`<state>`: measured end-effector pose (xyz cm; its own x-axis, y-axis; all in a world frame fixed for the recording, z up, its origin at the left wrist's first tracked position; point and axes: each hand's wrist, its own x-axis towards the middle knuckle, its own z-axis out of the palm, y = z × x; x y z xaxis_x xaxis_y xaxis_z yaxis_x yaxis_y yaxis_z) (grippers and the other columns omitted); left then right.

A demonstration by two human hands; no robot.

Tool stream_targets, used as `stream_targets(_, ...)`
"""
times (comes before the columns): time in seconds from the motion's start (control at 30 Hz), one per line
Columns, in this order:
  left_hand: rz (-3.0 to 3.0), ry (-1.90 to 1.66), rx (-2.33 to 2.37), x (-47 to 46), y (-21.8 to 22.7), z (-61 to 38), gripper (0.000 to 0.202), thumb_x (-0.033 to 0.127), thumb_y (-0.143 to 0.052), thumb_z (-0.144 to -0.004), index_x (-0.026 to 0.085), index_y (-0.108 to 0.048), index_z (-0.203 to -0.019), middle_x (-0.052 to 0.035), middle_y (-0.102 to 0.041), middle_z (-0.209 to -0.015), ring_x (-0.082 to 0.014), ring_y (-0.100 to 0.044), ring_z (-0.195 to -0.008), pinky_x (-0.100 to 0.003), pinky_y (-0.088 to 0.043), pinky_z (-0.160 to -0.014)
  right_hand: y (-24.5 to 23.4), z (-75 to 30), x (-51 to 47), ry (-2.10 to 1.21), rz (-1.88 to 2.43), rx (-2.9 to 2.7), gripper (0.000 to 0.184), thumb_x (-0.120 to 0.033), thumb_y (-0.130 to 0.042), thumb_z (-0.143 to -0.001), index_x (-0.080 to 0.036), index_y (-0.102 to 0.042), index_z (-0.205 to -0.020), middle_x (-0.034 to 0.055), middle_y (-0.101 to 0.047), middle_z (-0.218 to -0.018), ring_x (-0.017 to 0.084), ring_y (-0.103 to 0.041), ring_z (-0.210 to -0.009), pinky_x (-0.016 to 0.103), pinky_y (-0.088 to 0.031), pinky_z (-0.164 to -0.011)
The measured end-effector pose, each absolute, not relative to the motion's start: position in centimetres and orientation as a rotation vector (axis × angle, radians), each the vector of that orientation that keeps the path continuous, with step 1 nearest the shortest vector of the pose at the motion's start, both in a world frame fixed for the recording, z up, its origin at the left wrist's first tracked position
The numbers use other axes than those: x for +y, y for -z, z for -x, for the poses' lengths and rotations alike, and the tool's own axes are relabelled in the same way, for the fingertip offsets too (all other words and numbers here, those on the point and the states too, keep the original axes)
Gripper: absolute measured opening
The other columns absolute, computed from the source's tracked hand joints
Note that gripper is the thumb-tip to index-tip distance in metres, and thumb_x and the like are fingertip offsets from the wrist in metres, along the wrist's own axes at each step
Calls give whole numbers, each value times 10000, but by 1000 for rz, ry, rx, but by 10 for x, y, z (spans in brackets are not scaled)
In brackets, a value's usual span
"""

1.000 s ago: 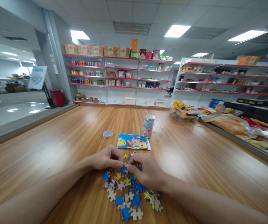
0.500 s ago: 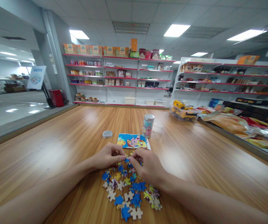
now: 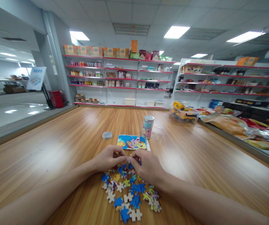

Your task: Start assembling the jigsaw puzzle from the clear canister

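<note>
Between the fingertips of both hands is a small puzzle piece [image 3: 128, 159] with a pale side showing. My left hand [image 3: 109, 157] pinches it from the left, and my right hand [image 3: 147, 165] pinches it from the right. Below them spreads a heap of loose puzzle pieces [image 3: 127, 197], some blue or yellow printed side up, others bare wood side up. A printed cartoon picture sheet [image 3: 131, 142] lies flat just beyond my hands. At its right corner a cartoon-printed can [image 3: 147, 127] with a silver top stands upright.
Left of the sheet a round silver lid [image 3: 107, 135] rests on the wooden table [image 3: 78, 137]. A clear bin of yellow toy trucks [image 3: 184, 114] is at the far right, near bagged goods [image 3: 228, 124]. Stocked shelves [image 3: 120, 78] line the back.
The piece between my fingertips showed blue before and shows its pale side now. My hands have hardly moved, and the view has shifted slightly.
</note>
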<state>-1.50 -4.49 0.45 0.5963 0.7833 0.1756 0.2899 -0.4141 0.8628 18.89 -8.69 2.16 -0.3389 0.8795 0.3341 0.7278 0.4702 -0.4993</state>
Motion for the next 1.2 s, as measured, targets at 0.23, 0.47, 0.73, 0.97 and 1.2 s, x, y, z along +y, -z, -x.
stream_targets(0.23, -1914, -806, 850, -44, -3, 16, 360, 453, -627, -844, 107, -583, -757, 41, -449, -557, -65, -377, -465, -172, -253, -424, -23, -191, -82, -330, 1302, -2127, 153, -268, -570, -866, -176, -671, -796, 15, -661, -732, 139, -556, -646, 246, -340, -583)
stream_targets(0.47, -1991, -891, 924, -39, 0, 15, 325, 372, -586, -874, 131, -652, -1083, 20, -516, -684, -73, -412, -496, -185, -323, -461, -15, -202, -60, -317, 1248, -2086, 200, -313, -553, -908, -184, -668, -808, 5, -631, -708, 136, -526, -629, 248, -333, -577)
stream_targets(0.73, -2205, -967, 923, -43, -2, 15, 261, 365, -594, -890, 139, -722, -872, -23, -553, -748, -111, -449, -632, -223, -333, -562, -9, -199, -61, -369, 1032, -2125, 146, -258, -586, -903, -187, -673, -810, 11, -662, -791, 149, -582, -750, 256, -385, -682)
stream_targets(0.97, -2057, -902, 920, -41, 2, 14, 317, 422, -586, -892, 108, -623, -863, 59, -393, -563, -69, -308, -472, -199, -204, -439, -9, -198, -60, -392, 1008, -2080, 157, -256, -589, -899, -174, -656, -783, -2, -619, -727, 127, -523, -666, 244, -355, -618)
stream_targets(1.2, -2001, -923, 884, -44, 0, 14, 287, 402, -598, -890, 117, -602, -856, 55, -442, -568, -67, -372, -465, -177, -272, -434, -10, -196, -61, -528, 978, -2035, 196, -280, -567, -905, -157, -648, -774, -21, -540, -662, 106, -449, -597, 232, -333, -567)
